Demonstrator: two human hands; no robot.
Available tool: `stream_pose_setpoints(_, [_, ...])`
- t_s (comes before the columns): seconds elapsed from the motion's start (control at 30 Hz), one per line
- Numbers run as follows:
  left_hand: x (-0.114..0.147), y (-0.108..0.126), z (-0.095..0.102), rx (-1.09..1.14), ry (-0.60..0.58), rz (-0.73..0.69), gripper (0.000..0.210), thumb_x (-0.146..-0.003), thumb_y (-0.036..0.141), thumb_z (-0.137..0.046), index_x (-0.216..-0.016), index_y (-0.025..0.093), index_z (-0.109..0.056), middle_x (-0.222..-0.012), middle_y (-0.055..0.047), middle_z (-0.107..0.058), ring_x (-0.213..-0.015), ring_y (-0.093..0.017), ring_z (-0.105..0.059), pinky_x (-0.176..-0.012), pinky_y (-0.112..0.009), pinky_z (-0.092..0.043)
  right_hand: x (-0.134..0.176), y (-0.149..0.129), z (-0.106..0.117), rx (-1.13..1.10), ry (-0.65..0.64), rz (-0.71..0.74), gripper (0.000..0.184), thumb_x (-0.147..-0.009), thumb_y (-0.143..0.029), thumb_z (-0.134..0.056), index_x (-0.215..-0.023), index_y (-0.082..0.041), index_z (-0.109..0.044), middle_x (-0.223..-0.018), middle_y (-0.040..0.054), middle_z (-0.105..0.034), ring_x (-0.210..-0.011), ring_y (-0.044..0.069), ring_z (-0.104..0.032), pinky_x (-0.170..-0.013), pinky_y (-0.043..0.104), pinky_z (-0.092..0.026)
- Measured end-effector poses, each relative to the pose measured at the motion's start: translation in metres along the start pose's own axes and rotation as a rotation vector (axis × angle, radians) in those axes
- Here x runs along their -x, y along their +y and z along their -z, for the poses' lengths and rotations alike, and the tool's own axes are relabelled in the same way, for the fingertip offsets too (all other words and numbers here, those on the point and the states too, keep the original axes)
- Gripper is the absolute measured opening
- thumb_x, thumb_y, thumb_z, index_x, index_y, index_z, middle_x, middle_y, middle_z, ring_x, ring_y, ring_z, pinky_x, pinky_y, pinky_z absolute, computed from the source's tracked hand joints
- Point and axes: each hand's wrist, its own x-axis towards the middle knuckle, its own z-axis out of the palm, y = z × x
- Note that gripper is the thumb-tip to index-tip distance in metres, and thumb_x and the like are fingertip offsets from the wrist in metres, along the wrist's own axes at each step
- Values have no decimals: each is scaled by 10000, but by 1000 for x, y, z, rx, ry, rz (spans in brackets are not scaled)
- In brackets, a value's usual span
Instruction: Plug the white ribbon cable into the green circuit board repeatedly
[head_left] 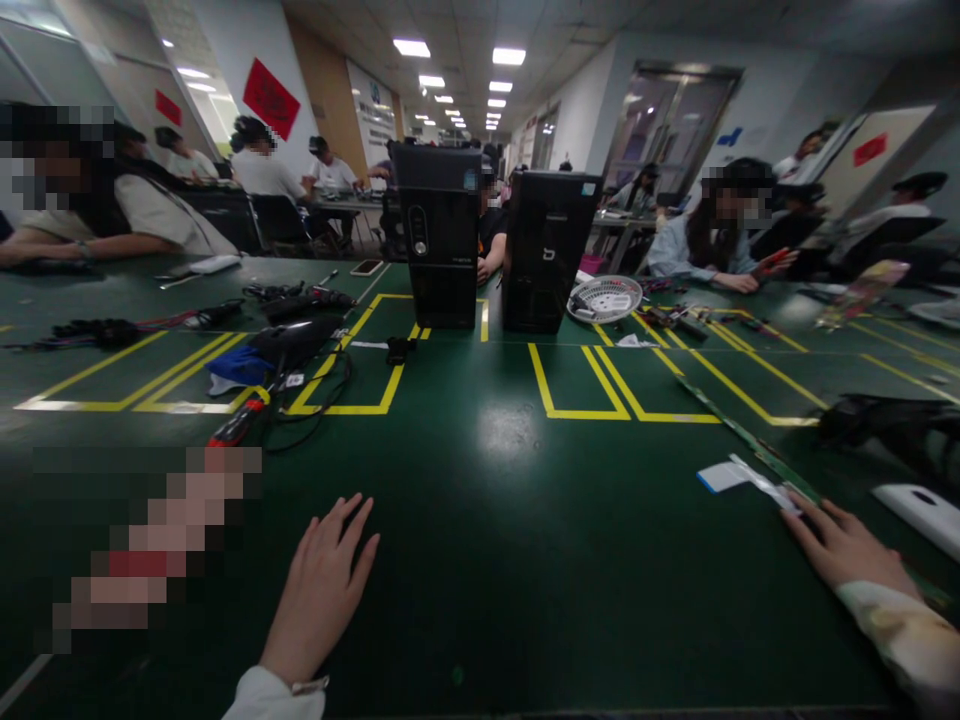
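My left hand [324,578] hovers over or rests on the green table [510,600], palm down, its fingers spread and nothing in them. At the right, my right hand [855,548] has its fingers over a long, thin green circuit board strip [757,447], which slants away from me. A flat white ribbon cable [759,482] with a blue-edged end hangs off the strip beside my fingertips. My right thumb is hidden, and part of the strip passes behind this hand.
Two black computer towers [442,240] [547,250] stand ahead, near a round basket [604,299]. Left are a red-and-black tool [238,420], a blue item [244,367] and cables [97,332]. A white device [919,515] lies at right. Several people sit around.
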Motion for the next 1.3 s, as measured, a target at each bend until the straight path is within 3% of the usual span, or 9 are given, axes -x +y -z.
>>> stream_pose_setpoints(0.1, [0, 0, 0, -2, -8, 1, 545, -932, 447, -289, -1361, 155, -455, -1402, -127, -468, -1322, -281, -391, -1091, -501, -289, -3, -28, 14, -118, -94, -224, 722, -864, -623, -117, -1398, -230, -403, -1413, 210, -370, -1314, 398, -320, -930, 703, -299])
stream_pose_setpoints(0.23, [0, 0, 1, -3, -23, 0, 546, -930, 450, -300, -1354, 150, -465, -1403, -133, -467, -1321, -288, -392, -1090, -506, -291, -6, -63, 29, -222, -41, -420, 760, -858, -663, -136, -1370, -191, -440, -1433, 249, -314, -1326, 443, -245, -932, 726, -218])
stream_pose_setpoints(0.37, [0, 0, 1, 4, -31, 11, 544, -927, 449, -309, -1359, 155, -460, -1402, -131, -472, -1314, -294, -401, -1083, -517, -298, -15, -73, 27, -241, -36, -530, 732, -855, -644, -217, -1355, -164, -451, -1436, 294, -265, -1325, 484, -186, -884, 766, -159])
stream_pose_setpoints(0.6, [0, -1, -2, 8, 1, -13, 540, -927, 445, -318, -1355, 149, -462, -1400, -135, -469, -1328, -286, -380, -1094, -509, -282, -24, -63, 11, -244, -18, -522, 726, -854, -614, -261, -1380, -139, -419, -1430, 323, -245, -1306, 516, -169, -844, 784, -131])
stream_pose_setpoints(1.03, [0, 0, -1, 22, -17, 9, 553, -924, 457, -308, -1357, 150, -462, -1409, -137, -460, -1325, -297, -385, -1091, -519, -285, -17, -66, 16, -249, -29, -511, 715, -864, -607, -209, -1411, -180, -379, -1447, 285, -248, -1328, 482, -172, -883, 769, -138])
stream_pose_setpoints(1.3, [1, -3, -2, 24, -27, -1, 555, -926, 459, -312, -1367, 151, -448, -1416, -138, -450, -1330, -299, -375, -1085, -527, -288, -18, -63, 19, -253, -19, -520, 698, -851, -629, -240, -1360, -205, -457, -1422, 282, -294, -1315, 483, -214, -872, 777, -149])
